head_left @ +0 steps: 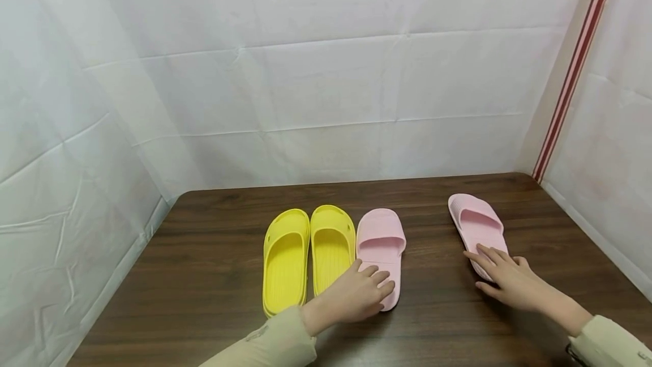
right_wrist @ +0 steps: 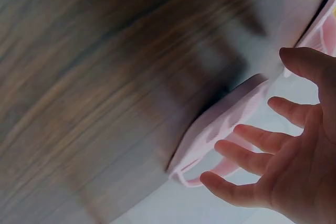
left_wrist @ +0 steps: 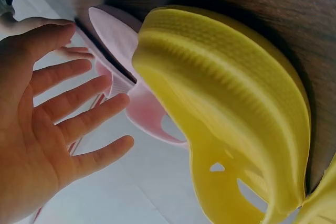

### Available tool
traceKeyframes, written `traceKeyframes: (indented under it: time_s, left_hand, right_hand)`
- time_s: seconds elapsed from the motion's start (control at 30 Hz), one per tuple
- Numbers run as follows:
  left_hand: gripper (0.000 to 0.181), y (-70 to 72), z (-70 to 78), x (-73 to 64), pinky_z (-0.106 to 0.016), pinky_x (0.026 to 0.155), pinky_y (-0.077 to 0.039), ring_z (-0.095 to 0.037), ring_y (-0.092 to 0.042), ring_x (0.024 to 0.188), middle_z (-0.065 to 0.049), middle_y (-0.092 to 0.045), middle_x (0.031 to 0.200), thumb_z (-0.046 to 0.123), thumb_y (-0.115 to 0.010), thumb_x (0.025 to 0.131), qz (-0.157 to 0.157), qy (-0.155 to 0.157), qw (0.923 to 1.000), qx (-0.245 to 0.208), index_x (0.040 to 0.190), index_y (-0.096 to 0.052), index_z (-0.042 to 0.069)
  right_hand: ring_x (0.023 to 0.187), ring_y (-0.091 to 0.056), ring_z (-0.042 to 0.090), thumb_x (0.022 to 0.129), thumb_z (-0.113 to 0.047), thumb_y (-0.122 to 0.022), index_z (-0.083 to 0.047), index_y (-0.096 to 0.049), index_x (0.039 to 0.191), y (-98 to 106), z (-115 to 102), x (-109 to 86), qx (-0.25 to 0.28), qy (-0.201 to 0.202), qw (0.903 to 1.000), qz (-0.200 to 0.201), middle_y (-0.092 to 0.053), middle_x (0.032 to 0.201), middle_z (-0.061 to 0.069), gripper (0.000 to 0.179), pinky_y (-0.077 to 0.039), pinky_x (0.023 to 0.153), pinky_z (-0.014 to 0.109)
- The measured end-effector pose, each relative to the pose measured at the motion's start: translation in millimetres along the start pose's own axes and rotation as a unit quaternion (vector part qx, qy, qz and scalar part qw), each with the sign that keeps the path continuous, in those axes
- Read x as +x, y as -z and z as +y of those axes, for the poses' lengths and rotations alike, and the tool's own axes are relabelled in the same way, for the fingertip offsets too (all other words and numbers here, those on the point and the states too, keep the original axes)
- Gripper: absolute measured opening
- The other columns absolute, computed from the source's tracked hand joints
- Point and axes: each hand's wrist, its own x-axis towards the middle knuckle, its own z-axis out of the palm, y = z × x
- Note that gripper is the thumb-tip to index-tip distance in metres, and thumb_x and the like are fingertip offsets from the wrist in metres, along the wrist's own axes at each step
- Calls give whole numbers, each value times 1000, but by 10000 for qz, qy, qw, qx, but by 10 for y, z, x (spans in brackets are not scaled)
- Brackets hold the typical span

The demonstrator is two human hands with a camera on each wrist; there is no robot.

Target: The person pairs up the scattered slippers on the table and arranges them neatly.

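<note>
Two yellow slippers lie side by side on the table, the left yellow slipper (head_left: 283, 271) and the right yellow slipper (head_left: 330, 254). Close against their right stands one pink slipper (head_left: 381, 228); a second pink slipper (head_left: 476, 220) lies apart to the right, angled. My left hand (head_left: 354, 293) is over the heel of the nearer pink slipper, fingers spread and holding nothing. In the left wrist view its fingers are straight. My right hand (head_left: 509, 279) hovers by the heel of the far pink slipper, fingers extended; the right wrist view shows nothing in its palm.
The dark wood table (head_left: 214, 265) has its back edge near a white cloth wall (head_left: 326, 89). White sheeting also hangs along the left and right sides. A red-striped band (head_left: 575, 72) runs down the right back corner.
</note>
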Motion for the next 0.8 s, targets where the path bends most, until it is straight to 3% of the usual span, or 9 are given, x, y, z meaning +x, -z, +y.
traceKeyframes:
  time_s: [0.33, 0.8]
  left_hand:
    - [32, -70, -17, 49, -38, 83, -45, -15, -56, 99, 6, -58, 112, 43, -54, 84, -164, 27, 9999, -38, 110, -55, 24]
    - [20, -155, -5, 58, -38, 79, -45, -12, -55, 85, 9, -60, 96, 41, -55, 84, -190, -146, 9995, -213, 98, -59, 28]
  right_hand:
    - [110, -45, 31, 74, -31, -68, -6, -46, 124, -51, 191, 33, -281, 115, 9993, 201, -50, 124, 15, 61, -36, 72, 59]
    - [111, -45, 28, 70, -45, -69, -18, -46, 126, -72, 382, -40, -306, 405, 9984, 253, -49, 126, 12, 66, -36, 76, 61]
